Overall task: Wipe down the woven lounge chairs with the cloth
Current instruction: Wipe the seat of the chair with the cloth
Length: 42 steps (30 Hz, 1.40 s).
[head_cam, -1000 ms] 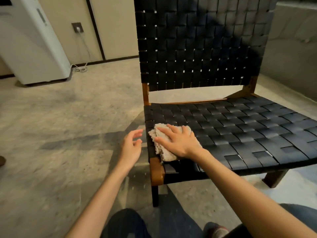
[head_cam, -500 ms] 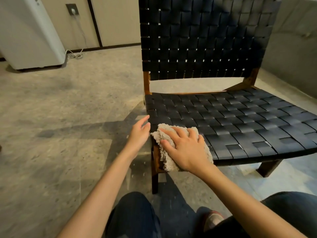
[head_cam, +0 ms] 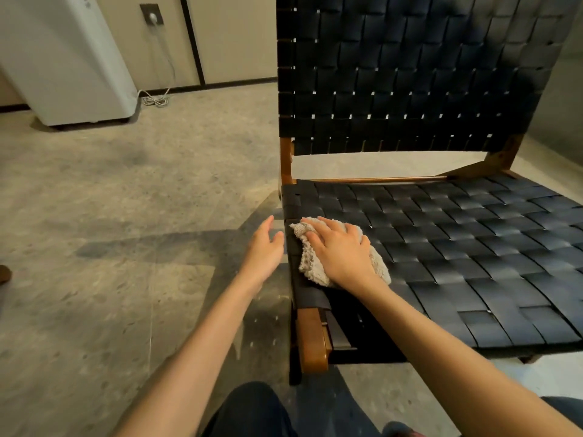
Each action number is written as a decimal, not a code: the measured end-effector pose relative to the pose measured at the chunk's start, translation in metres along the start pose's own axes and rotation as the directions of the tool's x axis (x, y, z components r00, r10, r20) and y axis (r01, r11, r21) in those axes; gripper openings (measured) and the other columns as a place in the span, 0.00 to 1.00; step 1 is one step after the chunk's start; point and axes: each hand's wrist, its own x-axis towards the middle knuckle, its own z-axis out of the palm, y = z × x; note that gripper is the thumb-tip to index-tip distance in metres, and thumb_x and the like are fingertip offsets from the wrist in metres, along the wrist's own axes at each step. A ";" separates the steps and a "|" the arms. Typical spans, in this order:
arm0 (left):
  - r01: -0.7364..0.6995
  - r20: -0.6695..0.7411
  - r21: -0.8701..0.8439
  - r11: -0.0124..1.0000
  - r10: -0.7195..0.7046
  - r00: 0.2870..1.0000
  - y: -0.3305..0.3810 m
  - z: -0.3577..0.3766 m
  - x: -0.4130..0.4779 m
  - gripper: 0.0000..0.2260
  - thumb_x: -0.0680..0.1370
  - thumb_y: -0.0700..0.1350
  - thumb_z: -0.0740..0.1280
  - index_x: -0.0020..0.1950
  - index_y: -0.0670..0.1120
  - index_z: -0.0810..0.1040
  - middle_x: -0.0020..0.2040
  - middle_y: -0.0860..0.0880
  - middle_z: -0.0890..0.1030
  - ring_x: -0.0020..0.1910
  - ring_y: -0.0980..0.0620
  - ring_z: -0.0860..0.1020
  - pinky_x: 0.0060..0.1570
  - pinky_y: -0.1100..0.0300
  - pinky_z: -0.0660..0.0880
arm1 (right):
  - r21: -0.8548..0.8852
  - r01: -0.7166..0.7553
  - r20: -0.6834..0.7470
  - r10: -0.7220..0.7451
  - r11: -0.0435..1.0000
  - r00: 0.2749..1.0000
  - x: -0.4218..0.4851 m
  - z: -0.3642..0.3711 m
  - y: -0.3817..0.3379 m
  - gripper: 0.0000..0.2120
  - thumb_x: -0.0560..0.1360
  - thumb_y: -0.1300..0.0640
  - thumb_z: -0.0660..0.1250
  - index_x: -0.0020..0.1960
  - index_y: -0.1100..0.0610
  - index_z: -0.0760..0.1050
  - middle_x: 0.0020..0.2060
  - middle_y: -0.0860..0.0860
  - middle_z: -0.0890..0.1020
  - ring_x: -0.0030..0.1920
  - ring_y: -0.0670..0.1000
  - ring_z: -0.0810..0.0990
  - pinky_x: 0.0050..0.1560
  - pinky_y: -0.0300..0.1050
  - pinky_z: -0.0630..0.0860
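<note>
A lounge chair [head_cam: 473, 241] with black woven straps and a brown wooden frame fills the right half of the head view. A beige terry cloth [head_cam: 307, 263] lies on the seat's left edge. My right hand [head_cam: 340, 250] presses flat on the cloth with straight fingers. Just left of the seat's edge hovers my left hand [head_cam: 263, 250], relaxed, holding nothing and apart from the chair.
A white appliance [head_cam: 69, 61] stands at the back left, with a coiled white cable [head_cam: 154, 99] running up to a wall socket [head_cam: 152, 14]. Grey speckled floor spreads to the left. My knees show at the bottom edge.
My right hand has slid the cloth away from me, from the seat's front left corner further back along the left edge. My left hand followed beside it.
</note>
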 end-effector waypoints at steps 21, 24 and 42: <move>0.041 -0.084 0.128 0.991 -0.031 0.996 -0.004 0.044 0.122 0.23 0.83 0.50 0.51 0.78 0.47 0.53 0.77 0.48 0.58 0.74 0.51 0.59 0.69 0.59 0.57 | 0.075 -0.041 -0.105 0.049 0.996 0.993 0.221 0.051 0.023 0.18 0.79 0.41 0.55 0.66 0.40 0.73 0.72 0.46 0.67 0.72 0.56 0.61 0.70 0.60 0.53; 0.025 -0.098 0.131 0.991 -0.012 0.995 -0.007 0.043 0.120 0.24 0.83 0.53 0.52 0.77 0.48 0.54 0.76 0.50 0.59 0.74 0.52 0.59 0.68 0.59 0.58 | 0.081 -0.040 -0.192 0.055 0.996 0.980 0.225 0.053 0.026 0.18 0.78 0.40 0.58 0.64 0.43 0.75 0.70 0.47 0.71 0.70 0.56 0.66 0.68 0.58 0.58; -0.027 0.000 0.054 0.998 0.027 1.000 -0.004 0.032 0.052 0.20 0.84 0.45 0.50 0.77 0.48 0.56 0.77 0.51 0.56 0.75 0.54 0.55 0.70 0.63 0.50 | 0.201 0.037 -0.015 -0.034 0.979 0.999 0.076 0.003 0.021 0.15 0.76 0.48 0.60 0.60 0.45 0.79 0.63 0.50 0.74 0.61 0.56 0.72 0.58 0.53 0.72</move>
